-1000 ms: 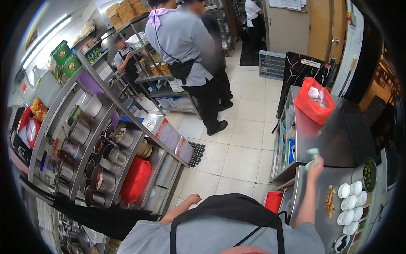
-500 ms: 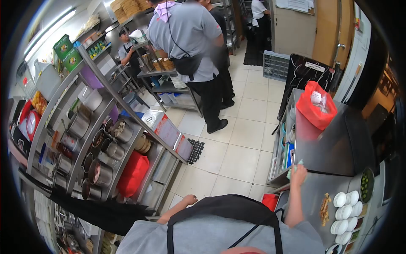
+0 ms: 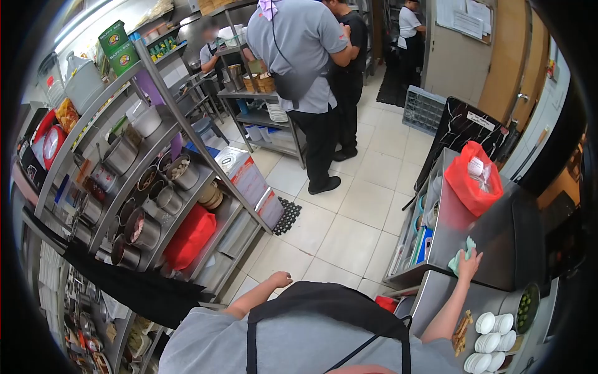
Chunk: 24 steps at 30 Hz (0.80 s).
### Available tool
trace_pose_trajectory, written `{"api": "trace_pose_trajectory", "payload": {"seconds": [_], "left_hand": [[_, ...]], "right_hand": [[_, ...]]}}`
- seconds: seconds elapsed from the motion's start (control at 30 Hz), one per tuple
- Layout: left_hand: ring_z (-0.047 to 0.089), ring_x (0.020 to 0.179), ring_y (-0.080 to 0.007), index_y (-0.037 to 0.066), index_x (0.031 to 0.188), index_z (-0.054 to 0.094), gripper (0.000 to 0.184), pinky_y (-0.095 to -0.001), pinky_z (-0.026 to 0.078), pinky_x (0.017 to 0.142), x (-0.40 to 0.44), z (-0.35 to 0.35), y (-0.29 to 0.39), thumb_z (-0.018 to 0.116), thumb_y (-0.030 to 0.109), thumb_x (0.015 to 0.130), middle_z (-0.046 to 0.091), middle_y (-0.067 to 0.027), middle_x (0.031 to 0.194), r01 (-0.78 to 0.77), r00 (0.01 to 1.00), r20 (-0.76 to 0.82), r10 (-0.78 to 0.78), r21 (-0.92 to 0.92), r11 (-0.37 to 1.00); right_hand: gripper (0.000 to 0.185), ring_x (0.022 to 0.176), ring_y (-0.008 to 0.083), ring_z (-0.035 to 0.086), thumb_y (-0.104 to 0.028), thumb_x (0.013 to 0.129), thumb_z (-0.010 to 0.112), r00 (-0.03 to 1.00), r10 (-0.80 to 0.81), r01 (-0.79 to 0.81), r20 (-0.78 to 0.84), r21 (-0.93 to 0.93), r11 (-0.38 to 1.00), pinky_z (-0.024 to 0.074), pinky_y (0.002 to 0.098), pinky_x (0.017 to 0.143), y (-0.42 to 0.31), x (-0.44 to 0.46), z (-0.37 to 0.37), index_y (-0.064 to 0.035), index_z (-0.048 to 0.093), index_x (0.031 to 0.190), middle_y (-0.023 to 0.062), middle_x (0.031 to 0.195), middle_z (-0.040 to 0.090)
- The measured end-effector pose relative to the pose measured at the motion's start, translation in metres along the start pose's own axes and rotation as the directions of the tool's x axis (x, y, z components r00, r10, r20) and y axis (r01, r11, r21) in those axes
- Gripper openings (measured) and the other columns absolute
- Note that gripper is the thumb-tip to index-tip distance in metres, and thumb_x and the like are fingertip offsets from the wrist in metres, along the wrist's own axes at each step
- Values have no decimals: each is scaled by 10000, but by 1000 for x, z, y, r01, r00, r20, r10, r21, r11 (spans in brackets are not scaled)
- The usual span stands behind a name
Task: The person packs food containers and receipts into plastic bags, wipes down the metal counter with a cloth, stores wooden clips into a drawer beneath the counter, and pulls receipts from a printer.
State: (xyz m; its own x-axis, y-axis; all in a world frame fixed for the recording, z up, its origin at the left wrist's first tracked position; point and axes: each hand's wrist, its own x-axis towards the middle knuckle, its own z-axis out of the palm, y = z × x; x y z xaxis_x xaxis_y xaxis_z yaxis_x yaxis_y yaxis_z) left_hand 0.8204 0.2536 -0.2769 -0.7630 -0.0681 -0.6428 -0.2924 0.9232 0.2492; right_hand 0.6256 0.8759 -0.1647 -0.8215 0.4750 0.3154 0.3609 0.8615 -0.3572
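My right hand [image 3: 470, 263] is closed around a pale green cloth [image 3: 457, 258], which rests on the steel counter top [image 3: 445, 246] at the right. Beyond the hand on that counter sits a red plastic bag [image 3: 473, 181] with a white label. My left hand [image 3: 281, 279] hangs over the tiled floor at my left side, its fingers loosely curled and nothing visible in them. Nearer me, to the right of my forearm, are stacks of white lidded tubs [image 3: 487, 343] and a bundle of light brown sticks [image 3: 461, 333].
A metal rack [image 3: 177, 212] with several pots stands on the left. White cartons [image 3: 243, 174] and a black mat [image 3: 288, 216] lie at its end. A person [image 3: 299, 62] in grey stands ahead beside another in black. A bowl of green fruit [image 3: 528, 305] is at the right.
My right hand has moved forward and to the right with the cloth, onto the steel counter top. My left hand has risen slightly. The camera view has shifted.
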Motion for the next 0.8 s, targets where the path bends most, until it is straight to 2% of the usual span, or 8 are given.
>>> {"api": "trace_pose_trajectory", "payload": {"seconds": [0.1,0.2,0.43,0.5,0.53,0.6,0.73,0.8], "left_hand": [[534,980,-290,92,1030,590,387,-377,420,852,-4,8,-14,508,367,770,582,-131,1031,34,999,26,-35,29,999],[535,979,-291,88,1012,600,388,-378,420,849,-15,7,-23,497,373,771,581,-128,1034,63,997,46,-66,59,996],[536,975,-293,78,988,610,394,-376,423,844,-10,22,-21,462,378,781,581,-128,1034,25,995,97,-36,114,993],[536,975,-294,77,985,611,386,-376,424,843,-4,26,-11,467,371,780,583,-127,1031,14,995,94,-22,84,996],[536,975,-294,77,987,609,383,-374,424,843,0,27,-5,477,369,778,583,-126,1031,-1,996,93,-6,73,997],[536,976,-295,78,989,607,380,-373,425,843,5,27,5,487,368,775,583,-125,1032,-13,996,91,8,56,998],[535,978,-295,91,1017,593,385,-375,423,846,10,23,11,506,376,774,583,-126,1031,-60,997,49,60,11,998],[535,978,-294,96,1028,589,389,-377,422,848,10,18,11,507,380,774,583,-127,1030,-65,997,51,64,25,998]], "right_hand": [[529,1221,353,286,-400,839,430,945,257,-177,203,-343,923,269,511,948,-36,-1,-7,-129,343,1285,185,1347,268],[529,1241,314,268,-402,855,382,974,172,-111,144,-355,928,252,537,944,-47,2,35,-111,320,1292,179,1331,302],[341,1129,304,427,-132,831,463,951,-310,310,12,-80,947,306,446,943,-106,-51,88,-90,493,1168,151,1151,509],[303,1065,248,496,-59,808,473,908,-380,268,176,454,850,356,360,915,-129,-68,53,-57,552,1101,154,1092,555],[303,1065,248,496,-59,808,473,906,-387,276,174,450,849,356,360,915,-134,-72,37,-57,552,1101,154,1092,555],[289,1007,209,531,-62,826,474,912,-251,-72,324,730,680,387,313,874,-138,-75,12,-54,556,1103,139,1075,573],[303,981,221,542,-154,865,451,998,11,37,-58,752,658,389,320,870,-64,-5,6,-10,529,1120,140,1066,577],[385,1062,348,465,-265,891,373,979,191,-203,70,420,885,355,355,901,-9,41,-1,21,510,1110,214,1156,489]]}}
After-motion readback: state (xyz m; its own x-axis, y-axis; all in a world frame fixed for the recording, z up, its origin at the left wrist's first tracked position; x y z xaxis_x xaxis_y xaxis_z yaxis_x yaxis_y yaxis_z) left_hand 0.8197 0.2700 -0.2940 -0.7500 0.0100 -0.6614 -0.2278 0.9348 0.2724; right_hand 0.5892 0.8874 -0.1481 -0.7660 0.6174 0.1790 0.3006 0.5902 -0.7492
